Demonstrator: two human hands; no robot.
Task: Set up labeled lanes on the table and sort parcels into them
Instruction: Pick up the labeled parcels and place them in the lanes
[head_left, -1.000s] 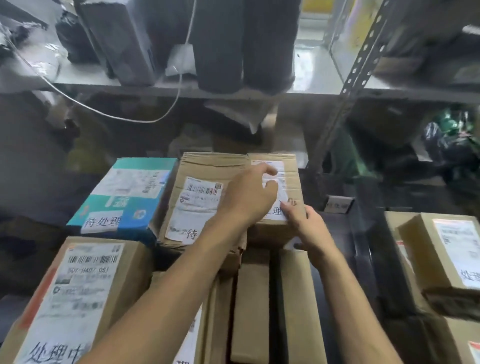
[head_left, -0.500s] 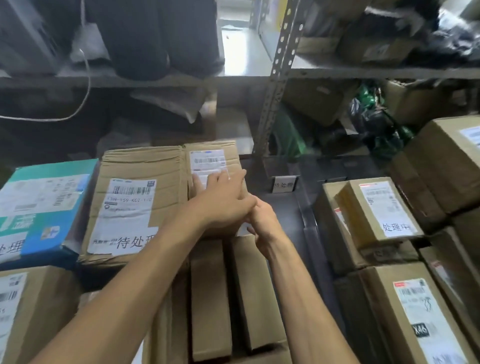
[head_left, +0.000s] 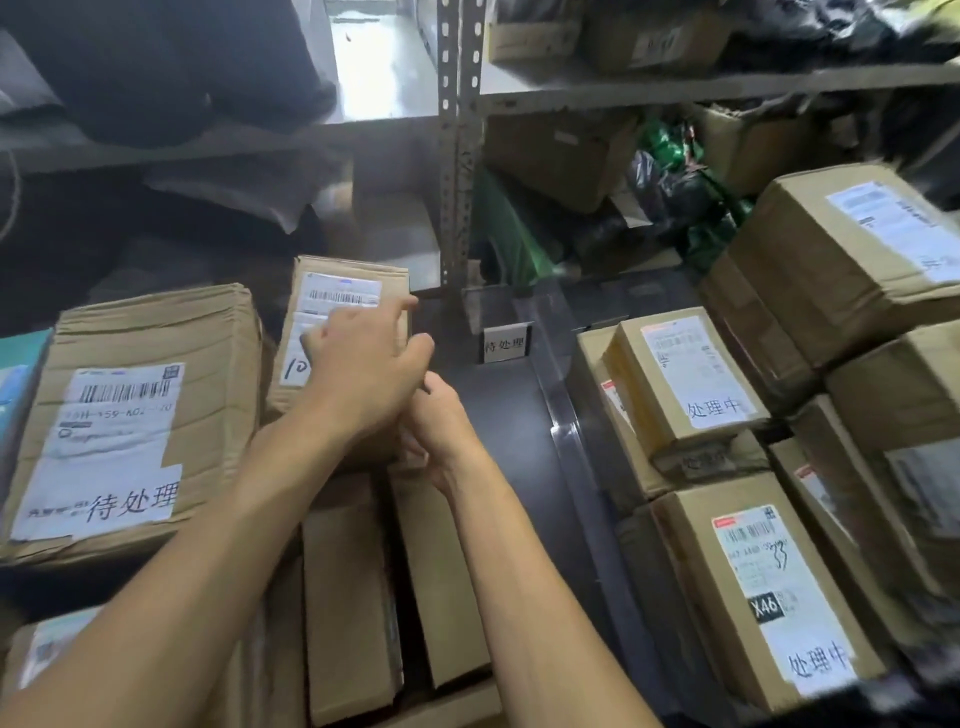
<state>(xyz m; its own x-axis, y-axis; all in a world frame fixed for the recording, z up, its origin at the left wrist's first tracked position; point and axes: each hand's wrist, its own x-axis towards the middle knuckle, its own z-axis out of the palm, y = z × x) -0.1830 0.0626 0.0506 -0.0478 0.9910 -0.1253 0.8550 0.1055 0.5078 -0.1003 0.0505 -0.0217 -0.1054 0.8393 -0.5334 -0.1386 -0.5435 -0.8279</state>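
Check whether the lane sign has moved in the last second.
No. The lane sign stands just right of the shelf post, near its foot, as before; only the camera turned.

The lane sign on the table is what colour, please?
White with black characters; the lane sign shows best in the head view.

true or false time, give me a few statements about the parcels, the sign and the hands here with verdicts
1. The left hand lies over the label of the small box. True.
2. The sign card sits on top of a parcel. False: it stands on the dark table.
3. The large box at the left bears handwritten 待处理. True.
4. The parcels on the right are blue. False: the labelled box there and its neighbours are brown cardboard.
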